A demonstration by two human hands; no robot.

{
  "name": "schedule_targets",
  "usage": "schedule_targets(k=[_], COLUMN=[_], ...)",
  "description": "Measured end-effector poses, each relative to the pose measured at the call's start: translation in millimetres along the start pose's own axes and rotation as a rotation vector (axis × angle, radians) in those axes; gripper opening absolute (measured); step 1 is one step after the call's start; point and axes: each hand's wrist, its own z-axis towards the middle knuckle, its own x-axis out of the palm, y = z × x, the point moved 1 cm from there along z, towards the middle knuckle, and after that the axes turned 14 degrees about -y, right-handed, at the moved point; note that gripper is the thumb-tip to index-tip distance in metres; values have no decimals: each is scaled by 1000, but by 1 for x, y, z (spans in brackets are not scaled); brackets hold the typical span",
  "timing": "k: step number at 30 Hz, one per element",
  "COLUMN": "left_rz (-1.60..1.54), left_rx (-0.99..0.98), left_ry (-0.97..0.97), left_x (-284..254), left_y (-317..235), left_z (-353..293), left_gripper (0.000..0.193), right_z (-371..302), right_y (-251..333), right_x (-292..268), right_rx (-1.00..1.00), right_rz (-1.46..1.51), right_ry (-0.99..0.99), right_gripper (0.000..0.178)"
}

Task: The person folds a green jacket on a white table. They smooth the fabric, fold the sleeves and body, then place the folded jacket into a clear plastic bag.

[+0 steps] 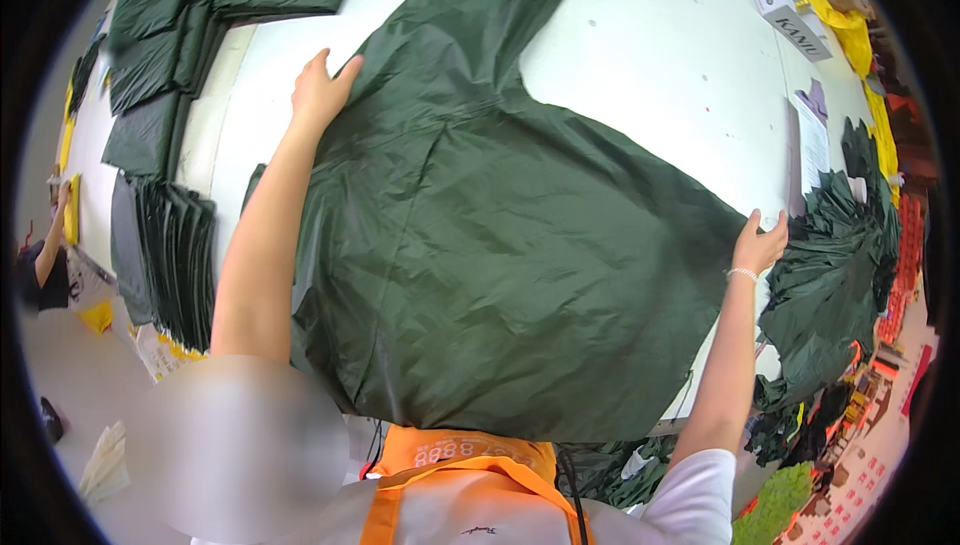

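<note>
Left hand splayed against green garment; right hand at its edge, grip unclear

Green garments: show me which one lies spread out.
The middle garment, opened out between the left hand and right hand. The stacks at left are folded; the heap at right is crumpled.
</note>
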Motion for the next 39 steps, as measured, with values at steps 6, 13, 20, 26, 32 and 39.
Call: schedule_targets(k=[6, 13, 20, 26, 32, 39], left_rz=[-89, -239, 58, 459, 296, 206], left_rx=[-136, -250, 367, 88, 114, 148], left_ry=[572, 92, -89, 220, 181, 11], left_x=[62, 51, -90, -169, -129, -60], left_y=[-89, -36, -10, 43, 78, 52], left_z=[51, 78, -113, -288, -263, -210], left_gripper=[69, 53, 63, 84, 78, 72], right_z=[32, 40, -29, -189, -196, -140], right_y=[-165, -140, -21, 32, 47, 56], right_x=[70, 80, -49, -232, -182, -61], right_rx=[211, 891, -68, -153, -159, -226], right_rz=[-153, 490, 55, 135, 123, 141], right_ry=[889, 675, 460, 905, 757, 654], right_gripper=[64, 42, 66, 71, 66, 62])
